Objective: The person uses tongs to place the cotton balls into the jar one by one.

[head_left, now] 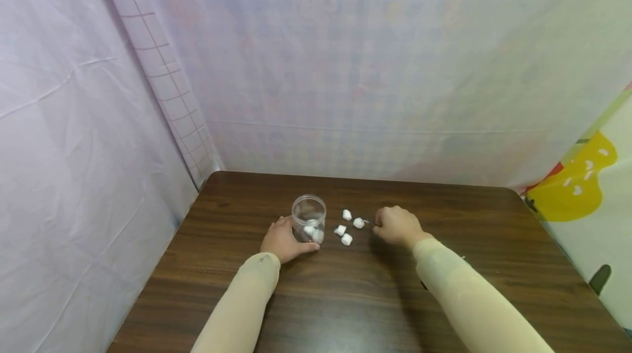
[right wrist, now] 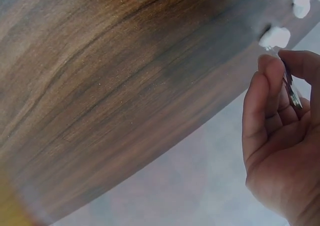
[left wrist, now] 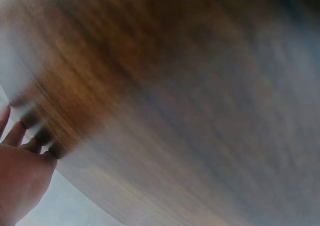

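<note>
A clear round jar [head_left: 308,213] stands upright with several white cotton balls [head_left: 314,233] at its bottom. My left hand [head_left: 285,240] holds it from the left, thumb along the near side and fingers at the far left. In the left wrist view only that hand [left wrist: 22,178] shows at the edge; the jar is out of frame. Between thumb and fingers, my right hand [head_left: 399,225] pinches slim metal tweezers [right wrist: 291,88]. Their tips touch a cotton ball [right wrist: 276,37] on the table. Other loose cotton balls [head_left: 346,239] lie between the jar and the tweezers.
The dark wood-grain table [head_left: 340,298] has its far edge just beyond the jar. A pale curtain [head_left: 365,78] hangs behind it and another sheet [head_left: 74,150] hangs on the left. A yellow printed shape [head_left: 568,194] shows at the right.
</note>
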`<control>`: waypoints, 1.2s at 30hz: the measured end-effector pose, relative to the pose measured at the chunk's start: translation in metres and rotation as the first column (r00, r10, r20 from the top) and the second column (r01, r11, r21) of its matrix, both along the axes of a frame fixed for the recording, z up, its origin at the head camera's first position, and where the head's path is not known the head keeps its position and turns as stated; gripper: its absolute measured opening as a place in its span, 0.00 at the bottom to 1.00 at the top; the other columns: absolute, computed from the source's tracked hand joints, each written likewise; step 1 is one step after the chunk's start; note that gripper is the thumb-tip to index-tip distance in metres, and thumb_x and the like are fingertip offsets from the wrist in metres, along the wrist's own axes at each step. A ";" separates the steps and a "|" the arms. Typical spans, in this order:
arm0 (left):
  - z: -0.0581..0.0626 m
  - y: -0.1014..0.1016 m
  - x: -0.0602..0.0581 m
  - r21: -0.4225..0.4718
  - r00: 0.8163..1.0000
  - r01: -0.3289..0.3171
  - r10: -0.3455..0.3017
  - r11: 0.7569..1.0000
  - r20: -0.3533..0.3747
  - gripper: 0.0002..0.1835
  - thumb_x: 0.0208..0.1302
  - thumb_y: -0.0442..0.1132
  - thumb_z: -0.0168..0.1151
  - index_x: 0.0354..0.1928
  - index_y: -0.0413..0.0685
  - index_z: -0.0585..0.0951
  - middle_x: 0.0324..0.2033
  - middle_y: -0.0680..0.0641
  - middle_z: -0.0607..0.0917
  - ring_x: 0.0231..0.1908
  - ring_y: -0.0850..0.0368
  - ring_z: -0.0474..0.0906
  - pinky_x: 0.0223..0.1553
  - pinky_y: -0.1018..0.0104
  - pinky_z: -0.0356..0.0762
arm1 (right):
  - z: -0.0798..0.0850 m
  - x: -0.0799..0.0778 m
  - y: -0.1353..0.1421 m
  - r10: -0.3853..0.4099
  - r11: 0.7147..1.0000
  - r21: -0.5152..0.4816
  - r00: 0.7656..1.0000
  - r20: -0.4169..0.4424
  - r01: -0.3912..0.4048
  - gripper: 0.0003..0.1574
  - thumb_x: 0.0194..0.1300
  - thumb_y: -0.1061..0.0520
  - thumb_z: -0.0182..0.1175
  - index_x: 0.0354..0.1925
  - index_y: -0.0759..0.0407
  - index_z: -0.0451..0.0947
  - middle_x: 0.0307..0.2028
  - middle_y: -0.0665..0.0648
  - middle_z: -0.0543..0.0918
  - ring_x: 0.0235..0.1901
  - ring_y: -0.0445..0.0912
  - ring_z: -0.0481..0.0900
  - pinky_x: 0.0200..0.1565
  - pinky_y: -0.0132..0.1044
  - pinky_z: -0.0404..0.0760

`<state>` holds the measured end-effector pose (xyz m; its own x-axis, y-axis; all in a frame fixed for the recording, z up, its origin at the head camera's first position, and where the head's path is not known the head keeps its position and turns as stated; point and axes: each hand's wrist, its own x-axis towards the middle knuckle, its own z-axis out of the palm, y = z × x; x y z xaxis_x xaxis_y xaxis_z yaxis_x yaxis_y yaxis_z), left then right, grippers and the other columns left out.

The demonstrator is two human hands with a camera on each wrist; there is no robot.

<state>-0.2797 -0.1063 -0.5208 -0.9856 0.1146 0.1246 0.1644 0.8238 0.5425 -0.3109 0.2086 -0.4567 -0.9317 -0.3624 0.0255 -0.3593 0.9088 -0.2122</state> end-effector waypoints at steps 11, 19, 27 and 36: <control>0.000 0.001 0.001 0.007 1.000 0.000 0.000 1.000 0.004 0.49 0.42 0.73 0.73 0.62 0.51 0.77 0.62 0.44 0.78 0.69 0.41 0.63 0.72 0.45 0.51 | 0.004 0.001 0.001 -0.005 1.000 -0.001 0.999 -0.037 0.005 0.08 0.55 0.54 0.62 0.23 0.50 0.73 0.20 0.48 0.74 0.21 0.46 0.71 0.20 0.41 0.71; 0.000 0.000 0.002 0.006 1.000 0.002 -0.002 1.000 0.004 0.49 0.42 0.73 0.73 0.63 0.49 0.77 0.62 0.43 0.77 0.69 0.40 0.63 0.72 0.45 0.51 | 0.010 0.003 0.002 -0.015 1.000 0.000 0.998 -0.057 0.015 0.07 0.56 0.53 0.62 0.24 0.50 0.74 0.21 0.48 0.75 0.22 0.46 0.72 0.21 0.43 0.73; 0.002 0.000 0.002 0.014 1.000 -0.002 0.002 1.000 0.008 0.49 0.42 0.72 0.74 0.62 0.48 0.77 0.61 0.43 0.78 0.68 0.42 0.65 0.72 0.45 0.51 | 0.011 0.003 0.004 -0.013 1.000 -0.010 0.998 -0.064 0.012 0.08 0.56 0.53 0.62 0.24 0.50 0.74 0.20 0.48 0.74 0.21 0.46 0.72 0.21 0.42 0.72; 0.003 0.000 0.002 0.018 1.000 0.001 -0.001 1.000 0.002 0.49 0.42 0.72 0.74 0.62 0.49 0.78 0.60 0.44 0.79 0.67 0.42 0.66 0.72 0.45 0.51 | 0.017 0.003 0.003 -0.007 1.000 -0.011 0.997 -0.075 0.006 0.08 0.57 0.51 0.62 0.24 0.48 0.75 0.20 0.47 0.74 0.21 0.46 0.73 0.21 0.43 0.73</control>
